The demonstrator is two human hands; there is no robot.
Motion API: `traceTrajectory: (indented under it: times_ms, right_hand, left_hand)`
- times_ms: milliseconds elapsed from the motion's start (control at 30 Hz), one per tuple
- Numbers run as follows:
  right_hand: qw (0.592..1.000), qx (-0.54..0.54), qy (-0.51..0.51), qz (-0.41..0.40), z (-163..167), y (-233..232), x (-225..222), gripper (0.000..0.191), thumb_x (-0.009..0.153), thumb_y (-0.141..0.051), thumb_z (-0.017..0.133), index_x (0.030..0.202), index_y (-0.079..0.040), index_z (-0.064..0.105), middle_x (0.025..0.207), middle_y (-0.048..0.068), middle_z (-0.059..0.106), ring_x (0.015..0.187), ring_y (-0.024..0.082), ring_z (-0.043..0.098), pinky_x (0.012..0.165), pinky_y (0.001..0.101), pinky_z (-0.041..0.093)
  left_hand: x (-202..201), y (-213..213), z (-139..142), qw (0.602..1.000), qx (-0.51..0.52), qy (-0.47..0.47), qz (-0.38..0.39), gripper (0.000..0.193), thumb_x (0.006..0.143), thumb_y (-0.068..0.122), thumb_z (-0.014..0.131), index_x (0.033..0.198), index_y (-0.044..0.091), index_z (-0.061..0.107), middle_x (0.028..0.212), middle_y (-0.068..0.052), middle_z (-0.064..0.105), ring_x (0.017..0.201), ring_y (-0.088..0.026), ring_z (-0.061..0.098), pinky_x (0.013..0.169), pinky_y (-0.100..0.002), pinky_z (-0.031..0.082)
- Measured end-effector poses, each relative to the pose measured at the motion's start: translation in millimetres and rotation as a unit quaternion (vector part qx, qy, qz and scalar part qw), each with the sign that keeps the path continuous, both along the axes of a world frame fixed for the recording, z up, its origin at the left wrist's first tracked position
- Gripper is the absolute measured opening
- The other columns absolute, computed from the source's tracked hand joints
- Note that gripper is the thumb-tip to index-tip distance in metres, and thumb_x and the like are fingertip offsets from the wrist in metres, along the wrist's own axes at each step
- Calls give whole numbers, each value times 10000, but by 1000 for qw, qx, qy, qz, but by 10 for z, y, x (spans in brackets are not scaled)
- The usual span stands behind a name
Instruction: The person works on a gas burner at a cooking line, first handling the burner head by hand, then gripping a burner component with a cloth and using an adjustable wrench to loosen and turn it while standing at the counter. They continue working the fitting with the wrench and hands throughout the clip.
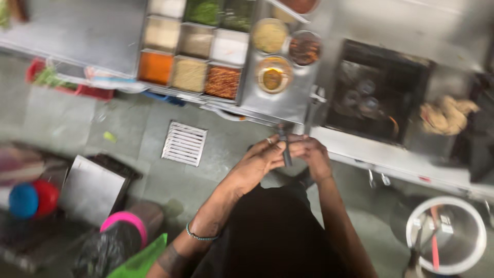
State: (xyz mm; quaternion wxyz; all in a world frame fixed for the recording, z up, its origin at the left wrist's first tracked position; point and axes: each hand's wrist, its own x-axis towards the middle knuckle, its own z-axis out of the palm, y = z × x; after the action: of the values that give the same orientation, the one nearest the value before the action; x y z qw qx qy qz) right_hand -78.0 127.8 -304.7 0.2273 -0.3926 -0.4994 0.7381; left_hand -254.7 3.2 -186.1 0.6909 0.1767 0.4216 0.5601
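Both hands, left hand [260, 159] and right hand [309, 154], grip a slim dark tool [284, 146] just below the steel counter [288, 100]. Its long axis runs vertically in view, top end pointing toward the counter.

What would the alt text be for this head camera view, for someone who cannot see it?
Seen from above, a person's left hand and right hand meet around a thin dark utensil in front of a steel counter. The counter holds a tray of spice compartments and small bowls; a floor drain grate lies below. The picture is blurred.
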Motion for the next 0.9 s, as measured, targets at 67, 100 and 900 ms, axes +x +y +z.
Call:
traceTrajectory:
  times_ms: [67,100,900]
  right_hand:
    - [988,-131,45,-71,260,-111,149,382,1070,-261,540,1256,66,604,1204,199,676,1023,236,688,899,373,562]
    - [995,-37,38,-83,405,-160,210,378,1033,-232,575,1280,55,591,1204,175,658,1027,224,668,915,365,547]
    - [846,-53,-224,-481,321,1035,4705,210,942,-218,739,949,-11,775,837,1,651,842,111,565,861,285,471]
  left_hand:
    - [126,199,-233,991,-17,134,-5,539,1065,313,499,1459,-54,517,1463,-227,587,1374,-310,528,1150,-417,382]
    - [238,300,-319,978,-9,207,0,528,1065,298,520,1449,-64,539,1495,-210,560,1410,-291,492,1167,-403,349]
    - [4451,4713,-1549,589,183,710,-342,1306,598,412,953,1520,-53,153,1587,-267,194,1469,-449,278,1147,-510,309]
